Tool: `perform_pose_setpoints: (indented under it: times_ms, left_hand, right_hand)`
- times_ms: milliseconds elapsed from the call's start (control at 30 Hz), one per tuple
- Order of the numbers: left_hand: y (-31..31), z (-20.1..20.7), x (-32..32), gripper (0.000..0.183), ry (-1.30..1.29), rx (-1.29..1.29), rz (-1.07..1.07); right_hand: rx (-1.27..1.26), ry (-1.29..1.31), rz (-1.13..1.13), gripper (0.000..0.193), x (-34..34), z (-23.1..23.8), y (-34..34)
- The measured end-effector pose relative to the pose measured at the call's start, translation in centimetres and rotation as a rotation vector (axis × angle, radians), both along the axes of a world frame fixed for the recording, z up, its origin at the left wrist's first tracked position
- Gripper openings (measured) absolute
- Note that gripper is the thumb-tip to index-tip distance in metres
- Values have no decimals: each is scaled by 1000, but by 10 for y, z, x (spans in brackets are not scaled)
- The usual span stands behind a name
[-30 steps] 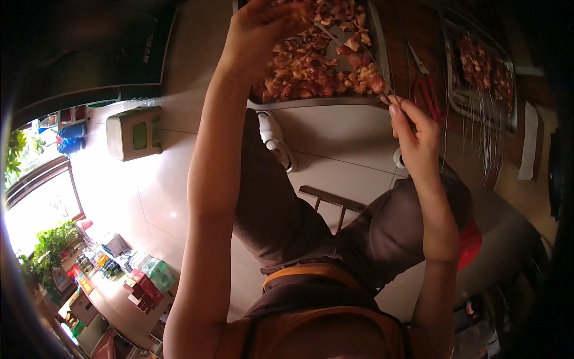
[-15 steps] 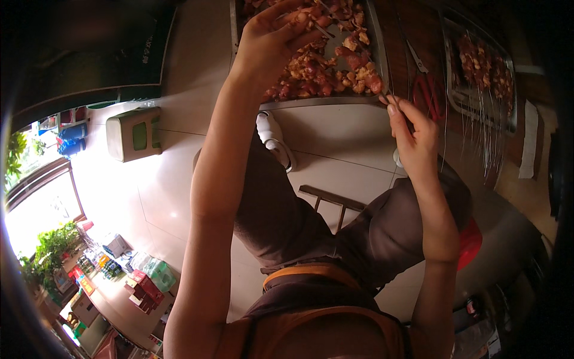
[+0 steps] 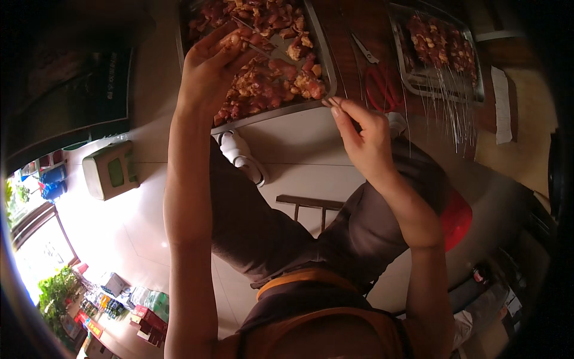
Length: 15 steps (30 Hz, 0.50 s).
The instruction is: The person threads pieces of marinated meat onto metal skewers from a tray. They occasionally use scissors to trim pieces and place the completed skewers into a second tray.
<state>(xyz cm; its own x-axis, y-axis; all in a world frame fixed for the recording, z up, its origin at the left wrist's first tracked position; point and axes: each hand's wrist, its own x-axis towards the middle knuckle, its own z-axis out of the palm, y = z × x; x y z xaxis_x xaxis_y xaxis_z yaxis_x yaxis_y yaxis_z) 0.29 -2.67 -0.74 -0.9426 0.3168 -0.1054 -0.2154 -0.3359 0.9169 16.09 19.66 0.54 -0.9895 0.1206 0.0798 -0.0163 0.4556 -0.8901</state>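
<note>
The left hand [image 3: 206, 69] reaches over a shallow rectangular metal tray [image 3: 269, 114], its curled fingers grasping a small reddish-brown chunk of raw meat [image 3: 232, 42]. The right hand [image 3: 366, 131] sits just outside the tray's near right corner, thumb and fingertips pinched on one end of a thin metal skewer [image 3: 261, 51]. The skewer slants over the tray between the two hands — how many pieces it carries cannot be told among the loose meat [image 3: 257, 90] around it. Right of the tray lie red-handled metal scissors [image 3: 382, 90] — beyond them, a second metal tray [image 3: 479, 84] bears meat-loaded skewers [image 3: 439, 42].
</note>
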Motion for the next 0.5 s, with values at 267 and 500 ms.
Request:
perform_pose_setpoints:
  times_ms: [267,500]
  left_hand:
    - [4,12,5,27,-122,103,-39]
    - [6,4,3,27,95,-94,-128]
  right_hand:
    - [-1,-77,-21,20,2,-4,-5]
    - [215,213,-35,18,-2,-3,-11]
